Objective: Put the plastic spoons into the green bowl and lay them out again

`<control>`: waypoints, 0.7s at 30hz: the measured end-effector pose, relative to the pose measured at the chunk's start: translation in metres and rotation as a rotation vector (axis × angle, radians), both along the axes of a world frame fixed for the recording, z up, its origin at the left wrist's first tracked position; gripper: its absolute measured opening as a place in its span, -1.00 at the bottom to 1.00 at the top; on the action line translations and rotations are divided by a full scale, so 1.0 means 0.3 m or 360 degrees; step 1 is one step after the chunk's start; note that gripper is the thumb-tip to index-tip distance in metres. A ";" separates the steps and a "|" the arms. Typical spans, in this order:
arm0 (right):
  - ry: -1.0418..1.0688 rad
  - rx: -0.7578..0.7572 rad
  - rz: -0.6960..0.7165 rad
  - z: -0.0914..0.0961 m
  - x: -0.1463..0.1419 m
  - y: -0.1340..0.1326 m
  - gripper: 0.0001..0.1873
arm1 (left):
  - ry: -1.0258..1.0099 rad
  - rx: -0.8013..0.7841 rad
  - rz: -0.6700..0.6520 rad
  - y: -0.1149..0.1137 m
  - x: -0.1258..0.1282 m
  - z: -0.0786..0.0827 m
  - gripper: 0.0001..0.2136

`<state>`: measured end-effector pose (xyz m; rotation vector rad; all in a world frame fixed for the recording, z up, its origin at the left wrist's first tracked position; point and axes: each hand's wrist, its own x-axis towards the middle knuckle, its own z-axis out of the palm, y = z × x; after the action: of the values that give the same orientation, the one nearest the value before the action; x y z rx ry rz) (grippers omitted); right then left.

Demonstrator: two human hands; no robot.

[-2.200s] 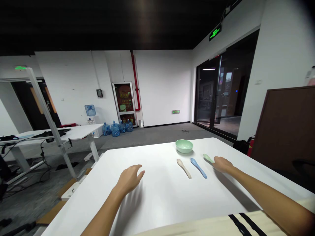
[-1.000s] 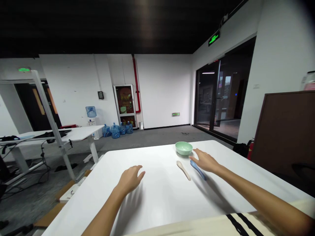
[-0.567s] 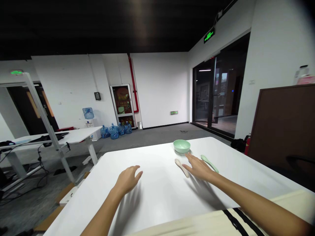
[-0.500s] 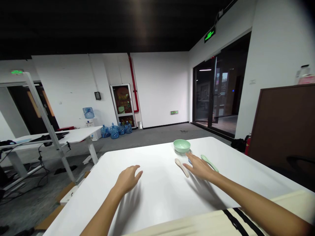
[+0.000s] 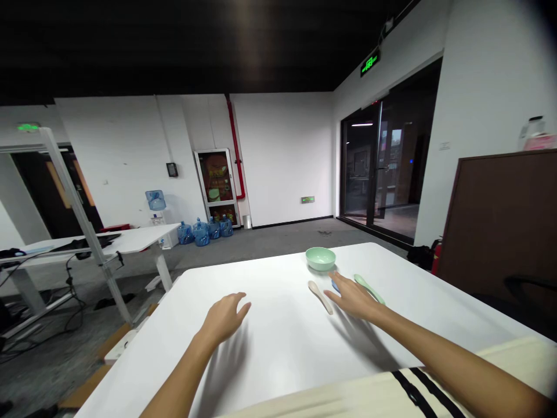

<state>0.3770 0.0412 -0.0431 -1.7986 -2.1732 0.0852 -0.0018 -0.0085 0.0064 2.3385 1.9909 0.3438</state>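
Both open, nothing held: left hand (image 5: 224,318), and right hand (image 5: 353,301) over a light, slick-looking blue spoon (image 5: 335,285), best pinched at the handle.

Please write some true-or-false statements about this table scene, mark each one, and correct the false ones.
1. The left hand holds a spoon. False: it holds nothing.
2. The blue spoon is mostly hidden by the right hand. True.
3. The mint-green bowl is upside down. False: it stands with its open side up.
4. The cream spoon lies on the white table, to the left of the right hand. True.
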 end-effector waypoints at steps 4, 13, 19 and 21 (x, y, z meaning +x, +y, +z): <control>0.0012 0.0013 0.0001 -0.007 0.002 0.002 -0.22 | -0.0004 0.0003 0.0001 -0.003 0.002 0.003 -0.49; 0.0051 0.0000 0.0039 0.029 -0.009 -0.005 -0.34 | -0.0015 0.0010 -0.0005 0.005 -0.006 -0.007 -0.50; -0.0073 -0.0055 -0.0053 0.074 -0.029 0.055 -0.51 | -0.0018 0.0023 -0.0030 0.007 -0.016 -0.012 -0.51; -0.0165 -0.0131 -0.0051 0.081 -0.040 0.083 -0.55 | -0.0020 0.0026 -0.0030 0.008 -0.018 -0.014 -0.51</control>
<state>0.3649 0.0660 -0.0188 -1.9225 -2.2409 0.0773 -0.0070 -0.0061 0.0023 2.3574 1.9669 0.3742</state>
